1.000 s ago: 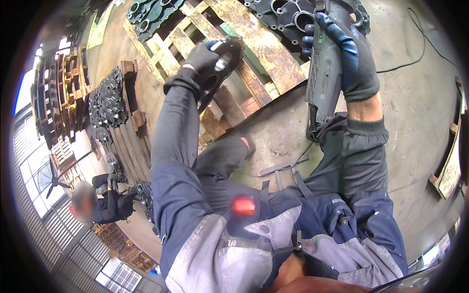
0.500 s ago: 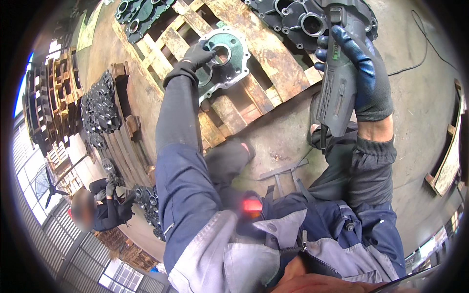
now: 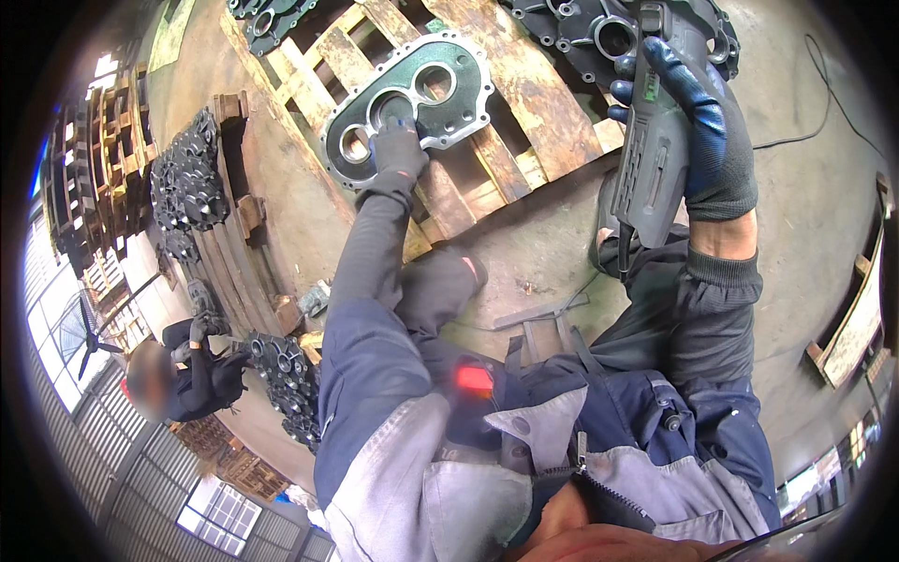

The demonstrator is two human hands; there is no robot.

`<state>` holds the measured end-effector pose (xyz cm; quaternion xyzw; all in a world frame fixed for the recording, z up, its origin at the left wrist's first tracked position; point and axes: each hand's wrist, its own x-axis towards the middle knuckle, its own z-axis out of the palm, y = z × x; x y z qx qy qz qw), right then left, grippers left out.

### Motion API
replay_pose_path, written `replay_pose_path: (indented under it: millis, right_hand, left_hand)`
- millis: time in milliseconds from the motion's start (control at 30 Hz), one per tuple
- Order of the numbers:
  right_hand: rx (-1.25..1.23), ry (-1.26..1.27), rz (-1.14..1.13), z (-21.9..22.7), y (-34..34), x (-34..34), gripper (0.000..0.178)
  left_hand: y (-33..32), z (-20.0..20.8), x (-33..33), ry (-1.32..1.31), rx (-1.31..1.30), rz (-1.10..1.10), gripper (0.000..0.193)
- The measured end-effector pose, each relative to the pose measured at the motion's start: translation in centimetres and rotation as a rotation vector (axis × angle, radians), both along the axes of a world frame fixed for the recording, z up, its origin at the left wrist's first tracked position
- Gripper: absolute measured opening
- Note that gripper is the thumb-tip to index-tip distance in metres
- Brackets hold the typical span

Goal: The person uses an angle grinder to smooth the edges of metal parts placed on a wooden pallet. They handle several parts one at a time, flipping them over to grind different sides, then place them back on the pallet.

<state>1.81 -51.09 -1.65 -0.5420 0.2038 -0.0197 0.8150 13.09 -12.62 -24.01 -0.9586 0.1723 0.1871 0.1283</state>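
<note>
A green metal gearbox housing [image 3: 456,116] with a bright machined rim and three large round holes lies flat on a wooden pallet. At its middle hole is my left hand [image 3: 401,150] in a dark glove, fingers bent over the hole's near edge; the fingertips are partly hidden. My right hand [image 3: 709,140], gloved in black and blue, is wrapped round the body of a dark angle grinder [image 3: 653,159]. The grinder is held up to the right of the housing, its cord end toward me. Its head reaches the top edge of the picture, and I cannot make out the disc.
Dark castings [image 3: 581,37] sit on the far side of the pallet [image 3: 538,103]. A black cable [image 3: 815,117] runs over the floor at right. Further castings [image 3: 192,178] fill a pallet at left, where another person [image 3: 201,370] is at work. A metal stand [image 3: 543,318] lies near my feet.
The housing has turned on the pallet and now lies more crosswise, all three holes showing. My left hand has shifted nearer, to the middle hole. The grinder stays in my right hand.
</note>
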Motion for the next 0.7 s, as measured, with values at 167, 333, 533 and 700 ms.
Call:
replay_pose_path:
  millis: [167,333,533,700]
  right_hand:
    - [-0.064,-0.020,0.034,0.7,0.1,-0.3,0.036]
    - [-0.012,-0.008,0.037,0.9,0.7,-0.5,0.034]
    - [-0.020,-0.022,0.055,1.0,1.4,-0.9,0.034]
    - [-0.052,-0.088,0.123,0.6,1.6,-1.3,0.035]
  left_hand:
    - [-0.8,1.0,0.0,0.050,0.017,0.040,0.046]
    - [0.8,0.8,-3.8,0.081,0.060,-0.015,0.064]
    - [-1.0,3.1,-10.4,0.242,0.135,0.000,0.075]
    - [-1.3,3.7,-13.4,0.140,-0.006,0.071,0.073]
